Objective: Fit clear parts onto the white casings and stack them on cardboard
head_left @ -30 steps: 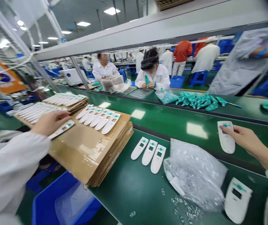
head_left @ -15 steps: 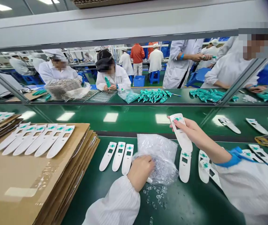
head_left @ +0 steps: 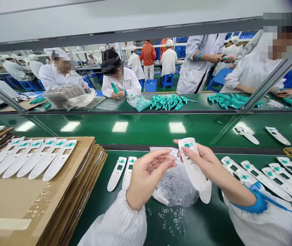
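In the head view my right hand (head_left: 207,164) grips a long white plastic cover (head_left: 193,167) with a green piece near its top, tilted above the bench. My left hand (head_left: 149,174) is raised just left of that cover, thumb and fingers drawn together in a pinch. Whatever sits between those fingertips is too small to make out. Behind and below both hands lies a clear bag (head_left: 176,188) full of small transparent plastic parts. Loose transparent clips (head_left: 175,218) are scattered in front of it. Another white cover (head_left: 206,195) shows partly behind the held one.
White covers (head_left: 116,174) lie left of the bag, and several more (head_left: 266,181) lie at right. Stacked cardboard (head_left: 13,201) at left carries a row of covers (head_left: 60,159). Beyond the green strip (head_left: 146,124), co-workers sit near piles of green housings (head_left: 168,102).
My left hand has lifted out of the bag and come up beside the held cover. My right hand has brought the cover slightly lower and nearer. The view has shifted a little.
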Available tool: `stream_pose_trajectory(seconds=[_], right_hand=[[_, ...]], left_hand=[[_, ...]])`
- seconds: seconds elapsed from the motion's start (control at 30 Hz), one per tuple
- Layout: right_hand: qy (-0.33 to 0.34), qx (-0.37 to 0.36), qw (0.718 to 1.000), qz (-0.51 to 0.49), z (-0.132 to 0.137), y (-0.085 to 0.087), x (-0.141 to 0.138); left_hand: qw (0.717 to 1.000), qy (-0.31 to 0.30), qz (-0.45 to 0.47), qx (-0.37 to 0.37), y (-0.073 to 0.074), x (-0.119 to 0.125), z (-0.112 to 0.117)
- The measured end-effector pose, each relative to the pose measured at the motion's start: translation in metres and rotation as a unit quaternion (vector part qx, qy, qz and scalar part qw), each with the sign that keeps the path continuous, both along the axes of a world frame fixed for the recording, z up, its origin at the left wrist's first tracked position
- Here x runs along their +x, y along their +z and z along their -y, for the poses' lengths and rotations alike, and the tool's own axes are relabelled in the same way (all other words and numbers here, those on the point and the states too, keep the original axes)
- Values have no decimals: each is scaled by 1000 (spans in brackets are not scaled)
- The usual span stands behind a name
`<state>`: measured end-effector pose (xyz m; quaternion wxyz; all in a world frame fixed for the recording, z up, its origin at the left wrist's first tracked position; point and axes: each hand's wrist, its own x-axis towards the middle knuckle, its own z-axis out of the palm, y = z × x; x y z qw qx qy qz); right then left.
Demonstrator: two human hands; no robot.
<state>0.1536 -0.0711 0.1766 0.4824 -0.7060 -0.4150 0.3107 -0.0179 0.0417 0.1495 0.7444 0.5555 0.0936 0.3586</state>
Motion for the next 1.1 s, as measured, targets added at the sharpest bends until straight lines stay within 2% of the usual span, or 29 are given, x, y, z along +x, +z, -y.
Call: stream_pose_trajectory(seconds=[0.07, 0.17, 0.37, 0.5, 0.67, 0.8, 0.87, 0.93, 1.03, 1.1], right_hand=[[11, 22, 1000, -17, -6, 1, -13], [17, 51, 998, -28, -14, 0, -26], [4, 75, 993, -87, -29, -5, -44], [0, 57, 989, -133, -27, -10, -54], [7, 27, 989, -142, -20, -10, -57], [8, 46, 991, -127, -20, -5, -57], [6, 49, 994, -97, -20, -4, -57], [8, 44, 997, -68, -20, -5, -57], [22, 45, 998, -42, -20, -7, -58], [33, 45, 998, -23, -20, -7, -60]], left_hand=[[999, 15, 35, 11, 10, 1, -3], [997, 38, 59, 23, 18, -1, -5], [993, 86, 77, 26, 15, -2, -14], [994, 62, 84, -17, 10, 0, -20], [992, 34, 97, -74, 11, 2, -21], [994, 26, 87, -67, 8, 1, -21], [996, 74, 55, -14, 6, 0, -21], [982, 154, 22, 104, 4, 0, -21], [920, 246, 4, 305, 4, 0, -21], [893, 265, -2, 364, 4, 1, -20]])
